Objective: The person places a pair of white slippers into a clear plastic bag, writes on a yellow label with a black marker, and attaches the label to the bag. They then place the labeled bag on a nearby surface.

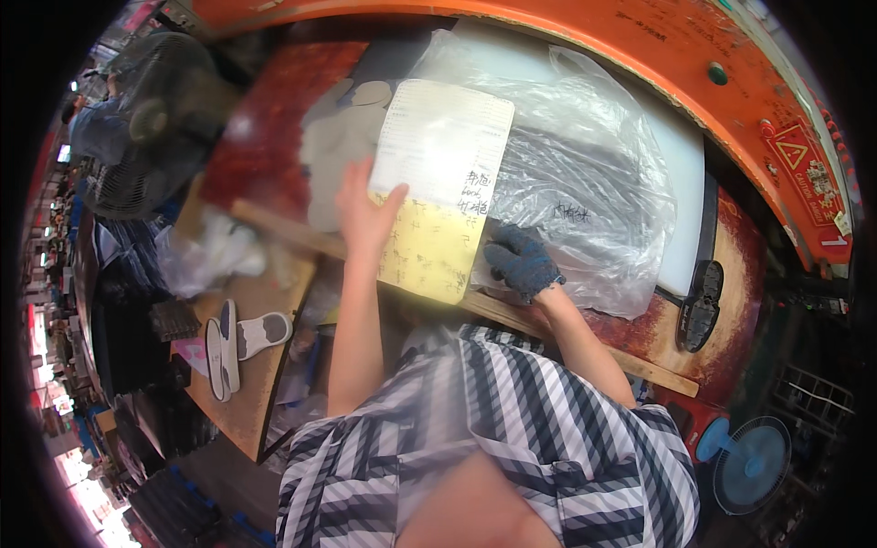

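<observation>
Pad (438,183): handwritten characters, digits. Bag (589,173), right of pad: handwritten characters. Frame (671,55), beyond and right of pad: handwriting, red warning label (808,172).

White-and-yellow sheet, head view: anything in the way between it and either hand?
Nothing visible. The left hand overlaps the sheet at its left; the gloved right hand is beside its lower right edge, contact unclear. The clear plastic bag lies right of the sheet, not over it.
</observation>
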`<action>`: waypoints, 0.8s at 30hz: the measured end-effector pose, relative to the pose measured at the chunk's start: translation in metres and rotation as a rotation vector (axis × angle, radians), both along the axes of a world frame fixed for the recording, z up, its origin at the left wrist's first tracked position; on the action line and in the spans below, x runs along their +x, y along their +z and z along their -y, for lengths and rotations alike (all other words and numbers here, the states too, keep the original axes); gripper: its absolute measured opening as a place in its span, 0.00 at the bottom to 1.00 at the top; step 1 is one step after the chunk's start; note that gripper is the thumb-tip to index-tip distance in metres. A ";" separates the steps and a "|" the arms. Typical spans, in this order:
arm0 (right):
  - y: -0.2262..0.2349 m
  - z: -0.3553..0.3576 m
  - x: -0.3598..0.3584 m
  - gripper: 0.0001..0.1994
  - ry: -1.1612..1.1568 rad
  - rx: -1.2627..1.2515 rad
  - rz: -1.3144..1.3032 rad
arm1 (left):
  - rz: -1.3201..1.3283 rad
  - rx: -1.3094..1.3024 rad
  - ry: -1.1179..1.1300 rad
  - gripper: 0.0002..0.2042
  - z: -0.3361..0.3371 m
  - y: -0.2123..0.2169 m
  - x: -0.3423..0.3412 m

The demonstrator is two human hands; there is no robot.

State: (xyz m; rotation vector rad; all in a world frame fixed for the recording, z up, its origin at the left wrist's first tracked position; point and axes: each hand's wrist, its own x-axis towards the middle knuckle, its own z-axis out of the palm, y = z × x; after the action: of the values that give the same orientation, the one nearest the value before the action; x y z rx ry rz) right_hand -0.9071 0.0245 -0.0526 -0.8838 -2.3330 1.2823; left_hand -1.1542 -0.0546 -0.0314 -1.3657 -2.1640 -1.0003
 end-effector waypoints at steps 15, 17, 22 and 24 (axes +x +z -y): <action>0.033 -0.002 -0.023 0.11 -0.440 -0.469 -0.198 | 0.413 0.032 -0.506 0.12 0.004 0.042 0.044; 0.036 -0.002 -0.025 0.12 -0.409 -0.405 -0.224 | 0.360 0.046 -0.392 0.12 0.005 0.041 0.033; 0.054 0.017 -0.033 0.15 -0.323 -0.274 -0.028 | 0.336 0.033 0.098 0.15 0.059 0.003 -0.023; 0.063 0.028 -0.037 0.16 -0.274 -0.410 -0.062 | 0.499 0.118 0.158 0.15 0.100 -0.017 -0.043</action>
State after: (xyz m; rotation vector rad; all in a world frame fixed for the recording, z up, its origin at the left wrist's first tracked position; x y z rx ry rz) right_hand -0.9440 -0.0031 0.0100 -1.2179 -1.8481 1.6622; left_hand -1.1970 -0.1546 -0.0485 -0.9418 -2.4606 -1.5004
